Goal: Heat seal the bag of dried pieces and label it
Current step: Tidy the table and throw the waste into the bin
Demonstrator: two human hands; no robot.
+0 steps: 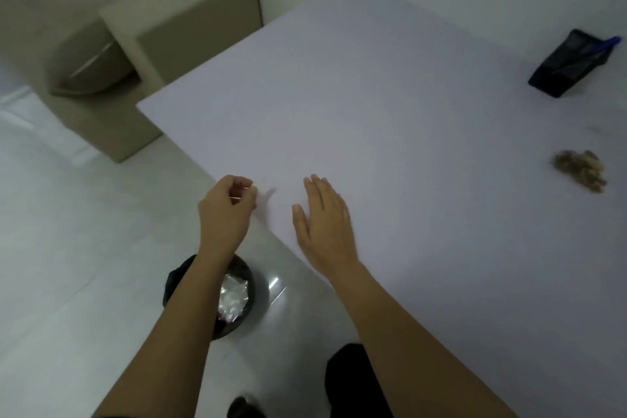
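Observation:
A small clear bag of brown dried pieces (580, 170) lies on the white table (373, 105) at the far right, well away from both hands. My left hand (225, 210) hovers at the table's near-left edge with its fingers curled; a thin pale strip (235, 196) shows pinched between fingertips and thumb. My right hand (322, 224) lies flat on the table just right of the left hand, fingers straight and together, holding nothing. No sealer or label is in view.
A black mesh holder (568, 66) with a blue pen (607, 43) lies tipped at the table's far right. Below the left forearm, a black bin (237, 299) with crumpled shiny wrap stands on the pale floor. A beige sofa (135, 27) stands beyond the table's left corner.

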